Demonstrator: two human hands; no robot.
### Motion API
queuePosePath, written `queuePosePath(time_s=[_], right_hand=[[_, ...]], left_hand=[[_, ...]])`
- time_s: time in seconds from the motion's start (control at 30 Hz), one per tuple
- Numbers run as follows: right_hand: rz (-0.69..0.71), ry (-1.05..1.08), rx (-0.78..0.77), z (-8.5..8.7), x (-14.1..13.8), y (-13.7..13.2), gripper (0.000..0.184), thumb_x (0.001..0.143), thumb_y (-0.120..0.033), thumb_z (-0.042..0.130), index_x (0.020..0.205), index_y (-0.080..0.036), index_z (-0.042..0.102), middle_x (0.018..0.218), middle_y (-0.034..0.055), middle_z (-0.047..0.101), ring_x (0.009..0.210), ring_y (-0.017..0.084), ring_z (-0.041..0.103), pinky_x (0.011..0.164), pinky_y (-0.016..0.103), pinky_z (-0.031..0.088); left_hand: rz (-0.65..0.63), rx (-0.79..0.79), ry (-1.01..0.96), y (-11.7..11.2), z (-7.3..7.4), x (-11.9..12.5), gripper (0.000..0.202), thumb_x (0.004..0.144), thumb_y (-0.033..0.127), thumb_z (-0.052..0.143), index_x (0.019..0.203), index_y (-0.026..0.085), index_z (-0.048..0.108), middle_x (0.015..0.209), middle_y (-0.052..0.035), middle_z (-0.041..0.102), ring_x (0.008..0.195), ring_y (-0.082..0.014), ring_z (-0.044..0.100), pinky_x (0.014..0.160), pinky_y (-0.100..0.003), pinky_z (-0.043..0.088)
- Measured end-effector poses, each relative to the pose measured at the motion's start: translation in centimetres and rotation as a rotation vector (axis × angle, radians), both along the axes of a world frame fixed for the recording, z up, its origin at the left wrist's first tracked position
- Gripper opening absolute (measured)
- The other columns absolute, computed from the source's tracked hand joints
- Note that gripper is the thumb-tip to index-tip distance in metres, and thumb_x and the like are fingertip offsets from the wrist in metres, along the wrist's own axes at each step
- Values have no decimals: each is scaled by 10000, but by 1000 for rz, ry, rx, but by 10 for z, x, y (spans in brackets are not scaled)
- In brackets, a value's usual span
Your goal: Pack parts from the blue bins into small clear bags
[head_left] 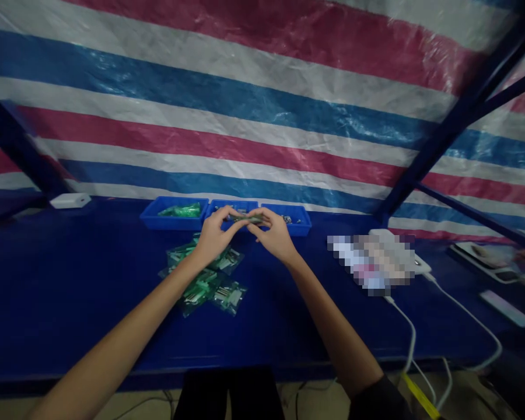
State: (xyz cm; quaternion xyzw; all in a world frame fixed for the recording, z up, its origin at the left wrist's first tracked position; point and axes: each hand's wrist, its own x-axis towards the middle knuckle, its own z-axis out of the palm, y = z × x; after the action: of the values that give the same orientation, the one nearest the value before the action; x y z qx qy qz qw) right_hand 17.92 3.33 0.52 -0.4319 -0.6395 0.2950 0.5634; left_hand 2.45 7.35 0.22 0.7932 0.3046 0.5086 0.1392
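My left hand [217,234] and my right hand [275,233] meet in front of the blue bins, both with fingers closed in a pinch. Between them they hold a small, thin greenish packet [247,219], mostly hidden by the fingers. Below my left wrist lies a pile of small clear-green plastic bags [203,284] with pale and metallic pieces inside. Green plastic bags [181,210] fill part of the left blue bin [151,221]. Behind my hands is the middle blue bin [214,203]; small metal parts [289,220] lie in the right blue bin [304,228].
On the blue table [91,303], a blurred-out device [367,265] and a white box [420,263] with white cables [413,332] lie right. Farther right are a scale-like device [485,262] and a pale flat bar [507,308]. A white box [70,200] stands back left, before a striped sheet [227,116].
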Motion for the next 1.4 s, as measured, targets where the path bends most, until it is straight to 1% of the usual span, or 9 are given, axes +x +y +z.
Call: queuePosePath(time_s=[0.23, 0.37, 0.5, 0.6, 0.73, 1.0, 1.23, 1.33, 1.4], right_hand=[[-279, -160, 224, -2, -4, -11, 93, 701, -180, 600, 660, -230, 666, 1169, 39, 598, 1139, 238, 515, 798, 369, 528], [-311, 43, 155, -4, -16, -11, 268, 706, -367, 661, 929, -220, 665, 1246, 92, 534, 1124, 245, 526, 694, 328, 553], [-296, 133, 8, -9, -21, -7, 444, 746, -474, 612, 1099, -206, 581, 1225, 111, 552, 1115, 244, 525, 644, 296, 545], [-242, 121, -63, -11, -23, -6, 409, 765, -455, 593, 1083, -199, 566, 1207, 101, 569, 1044, 220, 563, 656, 295, 540], [-173, 88, -126, -10, -29, -7, 330, 802, -408, 556, 1064, -207, 565, 1104, 71, 620, 968, 179, 588, 719, 298, 532], [-97, -408, -179, -12, -23, -9, 193, 817, -329, 574, 992, -264, 623, 1097, 4, 611, 979, 154, 565, 883, 346, 458], [71, -752, -274, -20, -24, -22, 817, 630, -671, 642, 1283, -201, 500, 1279, 136, 496, 1180, 320, 435, 921, 493, 407], [83, -817, -245, -24, -26, -21, 873, 603, -705, 637, 1283, -176, 501, 1278, 159, 486, 1186, 335, 419, 927, 506, 399], [61, -834, -247, -25, -27, -19, 808, 621, -679, 647, 1238, -169, 537, 1242, 151, 507, 1169, 326, 435, 918, 490, 411]], left_hand=[[19, 403, 160, -12, 6, -12, 73, 807, 217, 638, 736, 218, 658, 955, -31, 701, 1053, -221, 578, 886, -395, 382], [157, 234, 2, -4, 19, -29, 64, 805, 256, 651, 856, 256, 690, 864, 11, 728, 868, -182, 644, 865, -378, 398], [509, 91, -281, 28, 24, -79, 222, 817, 289, 608, 1028, 226, 642, 878, -14, 694, 774, -167, 627, 749, -309, 449], [790, -10, -281, 54, 15, -123, 311, 819, 263, 562, 1122, 194, 572, 794, -12, 654, 768, -181, 596, 793, -345, 421], [898, -193, -47, 80, -4, -155, 325, 832, 265, 479, 1136, 187, 563, 845, -44, 646, 916, -254, 529, 886, -478, 343], [899, -205, 267, 98, -28, -153, 372, 875, 462, 300, 1159, 358, 516, 973, -1, 635, 1096, -317, 394, 950, -588, 242], [957, -194, 93, 84, -21, -140, 416, 864, 525, 343, 1244, 398, 452, 1304, 82, 540, 1230, -362, 358, 991, -634, 200], [922, -102, 184, 79, -19, -133, 430, 872, 562, 298, 1236, 394, 454, 1416, 74, 419, 1280, -379, 308, 1016, -636, 169], [909, -77, 306, 79, -19, -127, 426, 884, 522, 248, 1153, 331, 518, 1306, 18, 533, 1205, -334, 417, 1001, -595, 223]])
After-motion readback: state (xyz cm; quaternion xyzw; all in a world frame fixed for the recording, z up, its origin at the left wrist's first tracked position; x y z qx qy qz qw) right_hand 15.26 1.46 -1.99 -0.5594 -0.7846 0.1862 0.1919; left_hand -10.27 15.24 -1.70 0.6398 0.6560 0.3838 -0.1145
